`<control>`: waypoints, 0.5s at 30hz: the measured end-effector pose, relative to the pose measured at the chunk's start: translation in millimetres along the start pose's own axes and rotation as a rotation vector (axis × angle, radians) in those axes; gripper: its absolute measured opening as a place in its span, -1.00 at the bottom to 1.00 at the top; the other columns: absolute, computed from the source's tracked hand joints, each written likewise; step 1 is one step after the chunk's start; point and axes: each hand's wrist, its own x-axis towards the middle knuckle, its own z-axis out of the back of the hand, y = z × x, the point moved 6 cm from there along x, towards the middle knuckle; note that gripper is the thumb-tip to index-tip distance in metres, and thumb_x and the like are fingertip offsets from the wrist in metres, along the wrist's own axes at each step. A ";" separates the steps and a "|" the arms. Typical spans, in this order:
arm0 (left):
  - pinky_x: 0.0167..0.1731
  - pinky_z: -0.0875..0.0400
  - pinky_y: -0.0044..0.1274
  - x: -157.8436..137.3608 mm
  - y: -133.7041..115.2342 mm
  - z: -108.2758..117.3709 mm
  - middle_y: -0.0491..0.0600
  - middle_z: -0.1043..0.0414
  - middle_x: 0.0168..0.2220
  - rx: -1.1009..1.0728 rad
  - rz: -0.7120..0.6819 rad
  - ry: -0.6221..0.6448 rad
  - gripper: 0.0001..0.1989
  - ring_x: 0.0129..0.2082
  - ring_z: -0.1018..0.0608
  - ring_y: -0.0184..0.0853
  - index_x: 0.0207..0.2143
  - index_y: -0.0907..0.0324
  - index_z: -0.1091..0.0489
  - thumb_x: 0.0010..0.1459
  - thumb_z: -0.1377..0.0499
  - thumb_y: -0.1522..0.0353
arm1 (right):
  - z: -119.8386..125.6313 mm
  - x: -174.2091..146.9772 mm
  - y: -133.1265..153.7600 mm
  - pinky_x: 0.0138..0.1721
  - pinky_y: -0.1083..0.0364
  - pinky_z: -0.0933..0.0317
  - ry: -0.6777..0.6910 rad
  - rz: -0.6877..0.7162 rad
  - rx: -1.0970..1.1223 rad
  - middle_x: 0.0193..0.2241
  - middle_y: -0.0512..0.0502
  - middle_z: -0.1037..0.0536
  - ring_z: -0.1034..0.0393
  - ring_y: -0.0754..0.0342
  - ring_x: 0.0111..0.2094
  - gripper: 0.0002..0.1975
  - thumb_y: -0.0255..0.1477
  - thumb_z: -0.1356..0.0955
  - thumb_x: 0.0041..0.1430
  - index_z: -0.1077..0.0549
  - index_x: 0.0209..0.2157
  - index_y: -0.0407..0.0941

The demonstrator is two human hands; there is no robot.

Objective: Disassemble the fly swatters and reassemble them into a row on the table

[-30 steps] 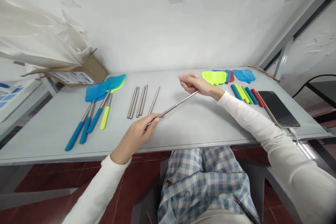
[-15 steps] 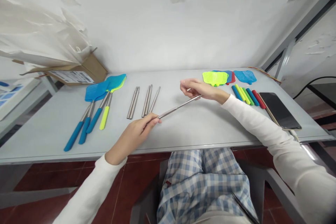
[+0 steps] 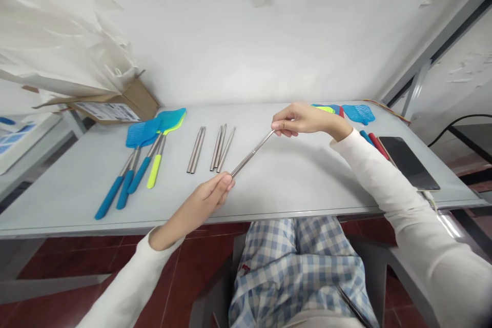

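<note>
Holding a metal rod [image 3: 252, 154] above the counter [image 3: 300, 179], we have the left hand [image 3: 207, 197] in a closed grip around its thicker end, the right hand [image 3: 300, 118] pinching its thin tip, presumably for steadiness; other rods [image 3: 196, 149] lie beyond, likely grouped within reach.

A marked white wall [image 3: 215, 36] rises behind a pale grey table [image 3: 292, 192] over red tiled floor [image 3: 192, 266].

Cardboard box [image 3: 140, 99] left, phone [image 3: 409, 163] right
</note>
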 end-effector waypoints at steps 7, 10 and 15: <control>-0.54 -0.07 -0.62 -12.1 9.5 5.9 -0.21 0.05 -0.55 0.058 -0.001 -0.051 -0.52 -0.55 -0.09 -0.45 -0.40 0.12 -0.13 0.28 0.05 -0.09 | 0.4 -5.8 3.2 -0.47 0.18 0.04 0.055 0.011 0.018 -0.65 0.08 -0.30 -0.08 0.28 -0.61 -0.50 -0.11 -0.24 0.37 -0.29 -0.55 -0.16; -0.55 -0.09 -0.61 -12.9 9.3 6.8 -0.21 0.03 -0.55 0.136 -0.016 -0.074 -0.52 -0.55 -0.09 -0.44 -0.41 0.13 -0.15 0.30 0.09 -0.07 | -4.8 -2.6 2.4 -0.47 0.17 0.06 0.032 0.031 -0.006 -0.66 0.09 -0.23 -0.03 0.27 -0.60 -0.47 -0.08 -0.21 0.38 -0.17 -0.58 -0.13; -0.58 -0.15 -0.60 -7.9 9.7 1.8 -0.19 -0.08 -0.56 0.181 -0.063 -0.031 -0.57 -0.59 -0.16 -0.44 -0.40 0.11 -0.18 0.31 0.06 -0.03 | -14.2 5.4 5.3 -0.46 0.15 0.09 -0.044 0.056 -0.077 -0.66 0.10 -0.13 0.01 0.24 -0.59 -0.53 -0.24 -0.18 0.40 -0.10 -0.59 -0.11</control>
